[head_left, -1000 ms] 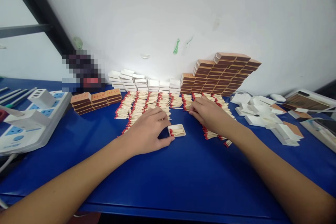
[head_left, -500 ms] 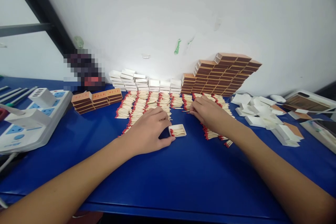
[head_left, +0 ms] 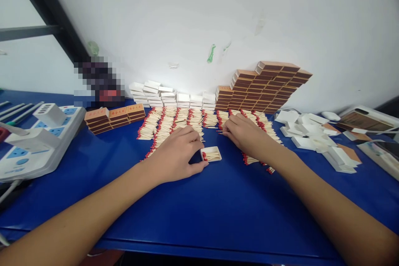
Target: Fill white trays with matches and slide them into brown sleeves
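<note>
My left hand [head_left: 177, 153] curves around the left end of a small white matchbox tray [head_left: 217, 152], thumb at its near corner and fingers at its far side. Several red-tipped matches [head_left: 211, 156] lie in the tray, heads to the left. To the right, my right hand [head_left: 246, 133] has its fingertips pinched together at the edge of the loose matches. A match end shows just left of those fingertips; how many they grip is hidden. Rows of loose matches [head_left: 165, 126] spread behind both hands, partly covered by them.
White trays [head_left: 168, 97] are stacked along the wall. Brown matchboxes [head_left: 262, 89] form a stepped stack at back right, and others [head_left: 115, 118] sit at left. A pile of white trays and sleeves [head_left: 307, 131] lies right. A power strip [head_left: 59, 145] occupies the left side.
Almost nothing differs. My right hand has shifted very slightly at the matches; my left hand and the tray stay in place.
</note>
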`<state>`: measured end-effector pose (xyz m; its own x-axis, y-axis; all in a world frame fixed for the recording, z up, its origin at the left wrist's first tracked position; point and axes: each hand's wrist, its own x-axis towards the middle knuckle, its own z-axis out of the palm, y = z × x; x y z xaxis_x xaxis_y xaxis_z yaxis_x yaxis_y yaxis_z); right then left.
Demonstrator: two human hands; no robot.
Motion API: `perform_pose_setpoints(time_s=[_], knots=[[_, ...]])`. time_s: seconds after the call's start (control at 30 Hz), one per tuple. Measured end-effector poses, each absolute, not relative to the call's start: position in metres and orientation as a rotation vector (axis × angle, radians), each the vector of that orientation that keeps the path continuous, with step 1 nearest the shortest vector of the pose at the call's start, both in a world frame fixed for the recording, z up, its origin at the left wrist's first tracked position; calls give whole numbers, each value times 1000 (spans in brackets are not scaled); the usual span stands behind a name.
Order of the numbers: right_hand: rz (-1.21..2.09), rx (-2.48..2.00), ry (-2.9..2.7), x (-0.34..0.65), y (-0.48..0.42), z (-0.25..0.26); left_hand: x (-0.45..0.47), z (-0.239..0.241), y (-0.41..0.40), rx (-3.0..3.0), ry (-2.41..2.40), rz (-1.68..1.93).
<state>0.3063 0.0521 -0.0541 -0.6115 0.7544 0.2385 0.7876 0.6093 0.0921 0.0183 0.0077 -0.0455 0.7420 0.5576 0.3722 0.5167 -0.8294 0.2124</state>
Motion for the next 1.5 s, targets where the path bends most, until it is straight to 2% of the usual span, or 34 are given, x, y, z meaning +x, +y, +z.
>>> perform_pose_setpoints(time_s=[0.37, 0.53, 0.77, 1.03, 1.23, 1.5], knots=[[-259, -1234, -2623, 302, 56, -56, 19, -45, 8, 2851, 887, 647], [-178, -1208, -2607, 303, 56, -55, 18, -45, 8, 2844, 883, 650], [62, -1121, -2543, 282, 16, -27, 19, -46, 9, 2857, 925, 675], [-151, -1058, -2673, 251, -6, -32, 20, -46, 9, 2848, 923, 656], [121, -1110, -2576, 273, -2, -27, 19, -45, 8, 2830, 919, 657], [203, -1107, -2606, 271, -4, -29, 19, -45, 8, 2822, 920, 656]])
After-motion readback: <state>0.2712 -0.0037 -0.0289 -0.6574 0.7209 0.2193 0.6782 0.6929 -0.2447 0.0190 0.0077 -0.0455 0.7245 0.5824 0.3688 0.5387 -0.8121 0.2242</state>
